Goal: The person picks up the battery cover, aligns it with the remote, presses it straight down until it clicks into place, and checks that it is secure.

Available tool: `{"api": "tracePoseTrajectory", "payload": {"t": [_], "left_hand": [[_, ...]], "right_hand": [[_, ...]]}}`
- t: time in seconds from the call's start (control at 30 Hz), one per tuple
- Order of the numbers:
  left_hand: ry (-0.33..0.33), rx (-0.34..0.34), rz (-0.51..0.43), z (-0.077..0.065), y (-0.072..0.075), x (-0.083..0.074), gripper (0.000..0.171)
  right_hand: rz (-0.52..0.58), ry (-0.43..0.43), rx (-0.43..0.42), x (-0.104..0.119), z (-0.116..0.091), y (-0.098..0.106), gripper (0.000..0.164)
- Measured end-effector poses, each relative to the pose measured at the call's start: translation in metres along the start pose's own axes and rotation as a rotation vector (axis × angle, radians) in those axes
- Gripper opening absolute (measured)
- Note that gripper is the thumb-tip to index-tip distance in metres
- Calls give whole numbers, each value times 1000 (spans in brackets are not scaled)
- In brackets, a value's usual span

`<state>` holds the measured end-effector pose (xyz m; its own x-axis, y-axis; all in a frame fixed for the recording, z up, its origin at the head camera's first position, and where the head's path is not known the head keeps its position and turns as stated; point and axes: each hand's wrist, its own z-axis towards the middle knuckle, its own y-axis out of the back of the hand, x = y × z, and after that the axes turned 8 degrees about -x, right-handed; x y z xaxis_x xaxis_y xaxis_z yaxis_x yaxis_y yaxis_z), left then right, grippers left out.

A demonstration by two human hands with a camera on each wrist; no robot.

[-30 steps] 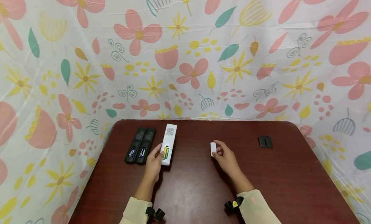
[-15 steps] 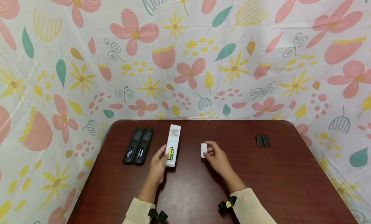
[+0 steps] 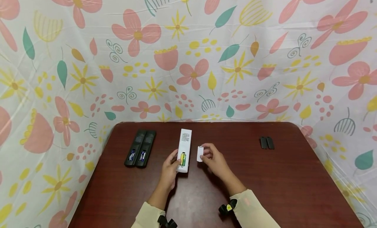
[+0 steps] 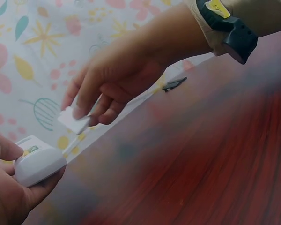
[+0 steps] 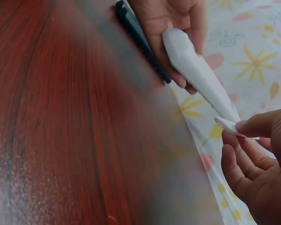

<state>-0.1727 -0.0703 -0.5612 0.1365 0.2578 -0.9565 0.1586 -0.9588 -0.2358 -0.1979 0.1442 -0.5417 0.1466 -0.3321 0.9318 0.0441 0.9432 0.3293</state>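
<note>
white remote, back up, battery bay uncovered, green-yellow inside; white cover just beside, apart

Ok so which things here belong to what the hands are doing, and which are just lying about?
In the job:
- white remote control, in the left hand
- white battery cover, in the right hand

Lying about, untouched (though possibly part of wider work):
- two black remote controls
- two black battery covers

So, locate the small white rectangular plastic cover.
In the head view, the small white rectangular plastic cover is pinched in the right hand, just right of the long white plastic remote.
</note>
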Motion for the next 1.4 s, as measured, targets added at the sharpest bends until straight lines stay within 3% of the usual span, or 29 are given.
{"api": "tracePoseTrajectory", "payload": {"t": [0.23,0.6,1.07,1.4], "left_hand": [[32,14,-24,-1,-6,0,55],[45,48,-71,-2,-12,1,53],[49,73,-118,-1,-17,1,52],[53,97,-122,-3,-21,0,49]], "right_hand": [[19,43,55,10,-1,-2,49],[125,61,85,13,-2,-10,44],[154,116,119,20,-3,-18,37],[98,108,122,23,-7,-21,36]]}}
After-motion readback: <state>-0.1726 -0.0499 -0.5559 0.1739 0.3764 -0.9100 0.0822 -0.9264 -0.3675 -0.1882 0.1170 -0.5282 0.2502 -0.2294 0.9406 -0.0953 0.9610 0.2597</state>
